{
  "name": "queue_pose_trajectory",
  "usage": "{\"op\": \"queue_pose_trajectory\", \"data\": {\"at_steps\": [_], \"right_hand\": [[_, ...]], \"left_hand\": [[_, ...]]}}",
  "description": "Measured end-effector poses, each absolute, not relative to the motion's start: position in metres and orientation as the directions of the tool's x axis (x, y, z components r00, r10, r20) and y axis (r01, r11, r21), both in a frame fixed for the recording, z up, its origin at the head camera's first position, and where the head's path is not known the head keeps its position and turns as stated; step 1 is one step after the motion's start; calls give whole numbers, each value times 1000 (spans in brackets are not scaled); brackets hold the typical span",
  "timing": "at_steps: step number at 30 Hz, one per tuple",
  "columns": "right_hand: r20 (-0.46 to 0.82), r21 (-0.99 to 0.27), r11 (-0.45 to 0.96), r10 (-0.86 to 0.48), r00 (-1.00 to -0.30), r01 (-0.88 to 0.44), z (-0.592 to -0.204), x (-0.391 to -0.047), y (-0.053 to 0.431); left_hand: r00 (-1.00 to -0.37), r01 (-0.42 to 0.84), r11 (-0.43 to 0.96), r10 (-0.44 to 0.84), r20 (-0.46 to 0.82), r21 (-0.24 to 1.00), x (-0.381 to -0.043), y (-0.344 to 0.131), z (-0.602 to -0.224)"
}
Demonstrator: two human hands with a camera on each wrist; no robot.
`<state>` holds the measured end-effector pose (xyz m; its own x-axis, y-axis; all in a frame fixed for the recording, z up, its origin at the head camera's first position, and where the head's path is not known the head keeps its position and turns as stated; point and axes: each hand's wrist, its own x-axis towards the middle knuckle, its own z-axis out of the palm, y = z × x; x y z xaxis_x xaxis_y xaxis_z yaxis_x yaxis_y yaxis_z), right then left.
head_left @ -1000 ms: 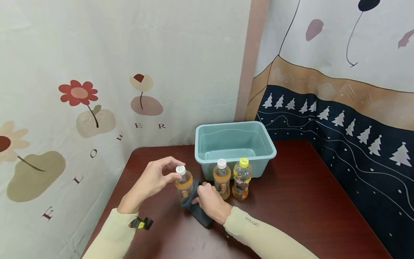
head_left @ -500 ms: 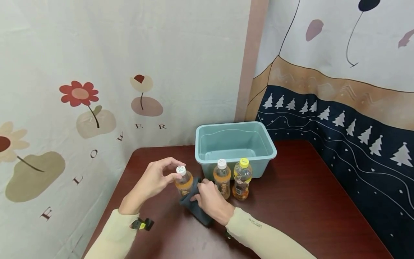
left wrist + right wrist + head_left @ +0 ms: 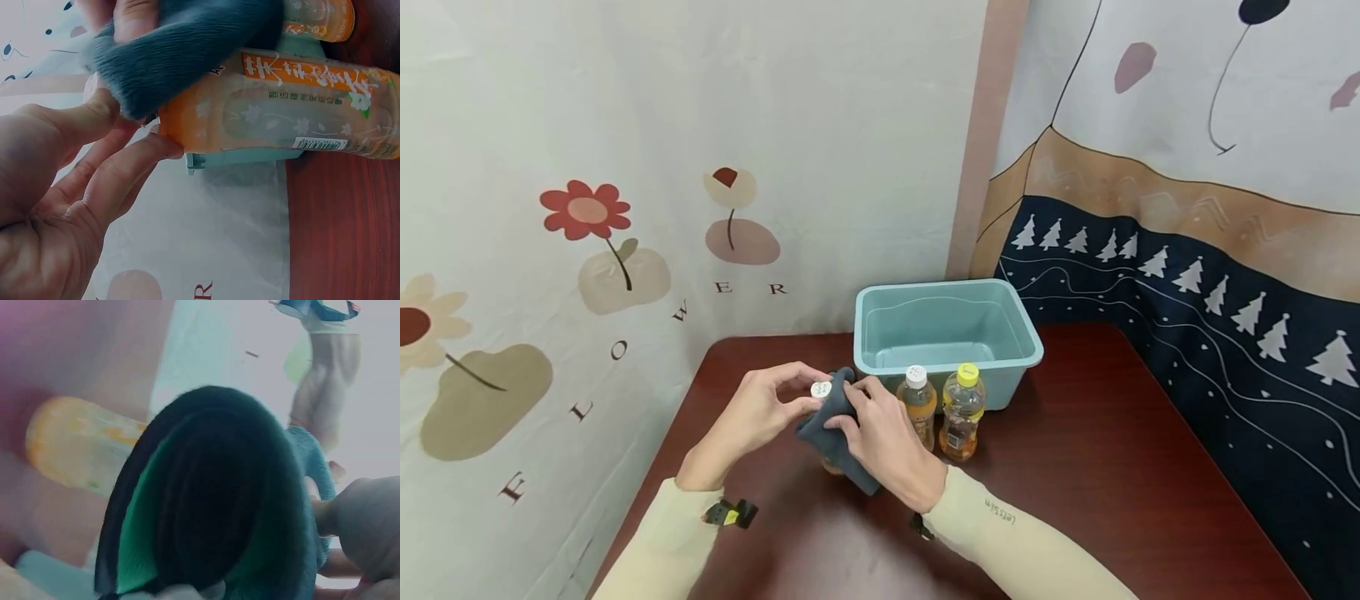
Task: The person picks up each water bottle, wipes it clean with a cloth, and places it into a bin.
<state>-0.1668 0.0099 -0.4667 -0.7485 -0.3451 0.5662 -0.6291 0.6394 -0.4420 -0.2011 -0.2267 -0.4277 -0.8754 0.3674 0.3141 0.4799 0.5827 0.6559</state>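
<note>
My left hand [image 3: 763, 412] pinches a clear plastic drink bottle by its white cap [image 3: 821, 389] and neck. In the left wrist view the bottle [image 3: 281, 112] shows an orange label with white writing. With my right hand [image 3: 891, 442] I grip a dark blue-grey cloth [image 3: 833, 427] against the bottle's upper part, just below the cap. The cloth hides most of the bottle in the head view. In the right wrist view the folded cloth [image 3: 212, 487] fills the middle, and the bottle's lower end sticks out at left.
A second white-capped bottle [image 3: 919, 412] and a yellow-capped bottle [image 3: 962, 414] stand side by side, right of my right hand. Behind them is a light blue plastic bin [image 3: 1011, 383]. All rest on a dark red-brown table [image 3: 1090, 467] against patterned wall cloths.
My right hand has moved the cloth up from the bottle's lower side to its shoulder and neck. My left hand has stayed at the cap.
</note>
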Motion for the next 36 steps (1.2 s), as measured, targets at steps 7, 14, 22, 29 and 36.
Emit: {"op": "queue_pose_trajectory", "data": {"at_steps": [7,14,22,29,36], "right_hand": [[567,-419,653,-354,-744,-631,-457,-166,8],[542,-444,653,-350,-764,-614,-462,-165,11],[533,-444,648,-364,-764,-619,-495,-171,15],[475,-438,692,-363,-801,-573,-518,-175,13],[266,-464,752,-386,-883,-468,-541,-175,10]], "left_hand": [[-866,494,559,388,316,666,-201,-230,-426],[-872,468,511,401,281,721,-202,-228,-424],[-885,450,541,379,271,711,-197,-228,-424],[-891,441,553,365,270,706,-201,-229,-427],[-884,458,564,368,287,687,-200,-227,-429]]}}
